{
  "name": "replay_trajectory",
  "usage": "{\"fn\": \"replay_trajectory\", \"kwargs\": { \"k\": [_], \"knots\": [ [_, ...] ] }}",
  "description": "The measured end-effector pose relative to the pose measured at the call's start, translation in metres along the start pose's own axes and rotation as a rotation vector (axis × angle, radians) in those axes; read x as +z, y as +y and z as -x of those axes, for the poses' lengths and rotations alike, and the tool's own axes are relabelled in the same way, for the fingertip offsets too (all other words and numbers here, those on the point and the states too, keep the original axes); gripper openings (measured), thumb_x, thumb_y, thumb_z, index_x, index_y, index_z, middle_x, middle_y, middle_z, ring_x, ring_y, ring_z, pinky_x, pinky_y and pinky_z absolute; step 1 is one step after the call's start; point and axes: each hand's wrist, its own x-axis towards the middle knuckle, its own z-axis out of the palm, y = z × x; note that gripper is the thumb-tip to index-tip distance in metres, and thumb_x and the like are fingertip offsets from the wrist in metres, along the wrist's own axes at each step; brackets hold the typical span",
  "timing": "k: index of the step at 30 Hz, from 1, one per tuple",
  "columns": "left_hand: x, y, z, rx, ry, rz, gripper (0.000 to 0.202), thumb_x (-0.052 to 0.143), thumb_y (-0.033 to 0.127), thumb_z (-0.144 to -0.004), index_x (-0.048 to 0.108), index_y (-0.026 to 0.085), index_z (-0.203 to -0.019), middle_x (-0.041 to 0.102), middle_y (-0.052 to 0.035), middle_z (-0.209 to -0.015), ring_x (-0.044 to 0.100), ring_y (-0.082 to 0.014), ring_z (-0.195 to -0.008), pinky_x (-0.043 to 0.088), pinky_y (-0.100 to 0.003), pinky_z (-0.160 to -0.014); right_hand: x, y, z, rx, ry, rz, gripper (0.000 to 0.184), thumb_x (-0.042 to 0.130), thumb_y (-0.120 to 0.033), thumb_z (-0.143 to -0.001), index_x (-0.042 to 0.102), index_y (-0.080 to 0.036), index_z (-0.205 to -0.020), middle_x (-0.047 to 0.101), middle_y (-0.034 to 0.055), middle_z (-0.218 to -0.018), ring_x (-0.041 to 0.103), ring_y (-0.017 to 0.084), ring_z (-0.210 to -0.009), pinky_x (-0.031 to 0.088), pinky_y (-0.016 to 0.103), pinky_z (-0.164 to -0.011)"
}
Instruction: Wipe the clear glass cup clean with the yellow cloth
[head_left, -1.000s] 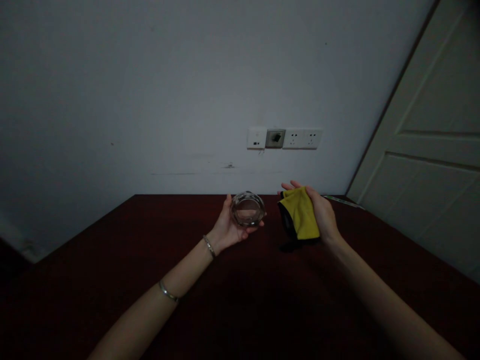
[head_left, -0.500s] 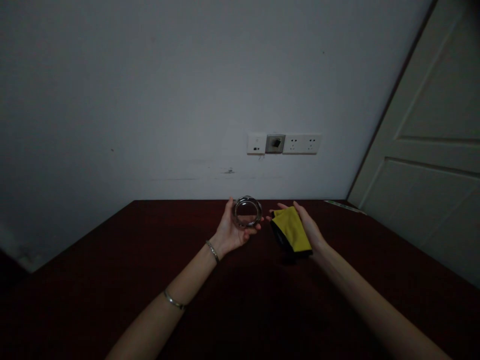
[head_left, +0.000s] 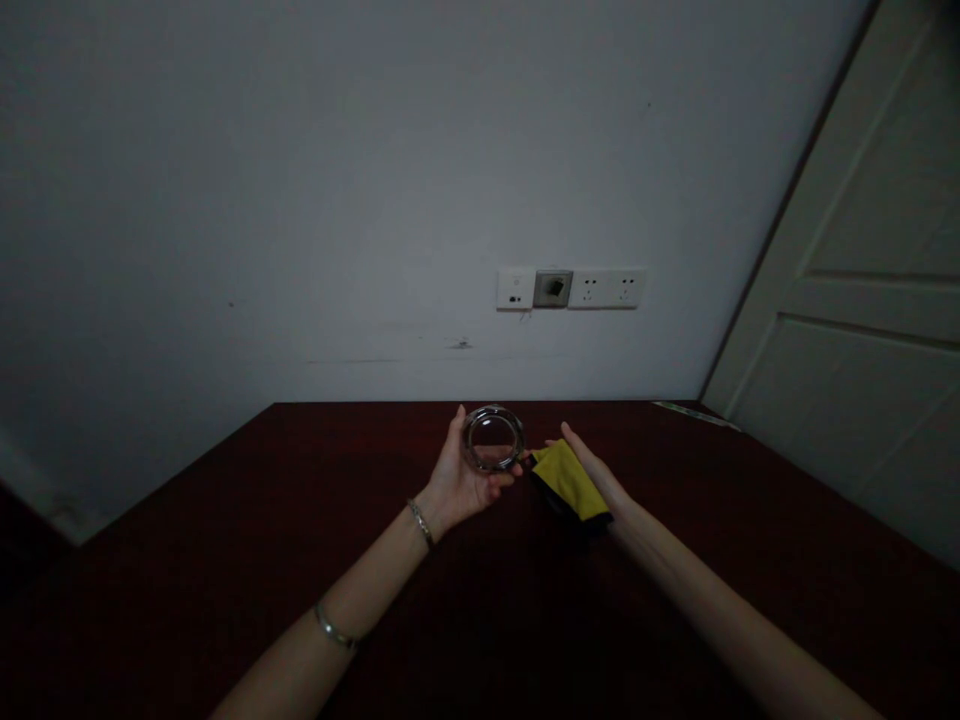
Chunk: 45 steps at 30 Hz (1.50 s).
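My left hand (head_left: 461,485) grips a round, clear glass dish (head_left: 493,438) by its thick rim, with the thumb on its left side and fingers curled beneath. The glass is tilted so that its round face shows. Just to the right, my right hand (head_left: 592,465) holds a folded yellow cloth (head_left: 566,475) with black edging. Most of that hand's fingers are hidden behind the cloth. The cloth's left corner is close to the dish's right rim; I cannot tell whether they touch.
Below the hands is a dark red tabletop (head_left: 360,440) that meets a pale wall (head_left: 360,200). Wall sockets and switches (head_left: 570,289) sit above it. A panelled door (head_left: 862,330) stands at the right, and a thin strip (head_left: 697,414) lies near the table's back right.
My right hand has brought the yellow cloth leftward and slightly down, closer to the glass. The left hand with the glass has dropped a little in view.
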Motion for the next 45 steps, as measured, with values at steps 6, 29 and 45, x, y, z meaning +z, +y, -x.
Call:
{"fn": "replay_trajectory", "kwargs": {
  "k": [6, 29, 45],
  "knots": [
    [0.003, -0.002, 0.0, 0.012, 0.019, -0.005, 0.101, 0.02, 0.082, -0.075, 0.062, -0.006, -0.097, 0.064, -0.0166, -0.066, 0.047, -0.0094, -0.042, 0.043, -0.019, -0.037, 0.0, 0.022, -0.001, -0.092, 0.034, 0.174, 0.028, 0.055, -0.044, -0.085, 0.056, -0.016, -0.087, 0.069, 0.0063, -0.076, 0.065, 0.015, -0.059, 0.051, 0.025, -0.057],
    [-0.002, 0.0, 0.0, 0.047, -0.034, -0.068, 0.101, 0.02, 0.082, -0.075, 0.063, -0.006, -0.099, 0.066, -0.0186, -0.068, 0.051, -0.0113, -0.042, 0.046, -0.022, -0.037, -0.024, 0.0, 0.016, -0.324, -0.133, 1.28, 0.094, 0.067, -0.011, -0.055, 0.031, -0.01, -0.142, 0.068, 0.0167, -0.107, 0.066, 0.026, -0.086, 0.05, 0.035, -0.073],
    [-0.021, -0.022, -0.01, 0.011, -0.214, -0.261, 0.073, 0.03, 0.068, -0.085, 0.063, 0.005, -0.103, 0.069, -0.0186, -0.083, 0.068, -0.0249, -0.066, 0.055, -0.031, -0.044, 0.006, -0.061, 0.095, -1.248, 0.018, 1.05, 0.026, 0.059, -0.028, -0.079, 0.065, -0.019, -0.103, 0.069, 0.0071, -0.095, 0.064, 0.023, -0.086, 0.052, 0.039, -0.076]
  ]
}}
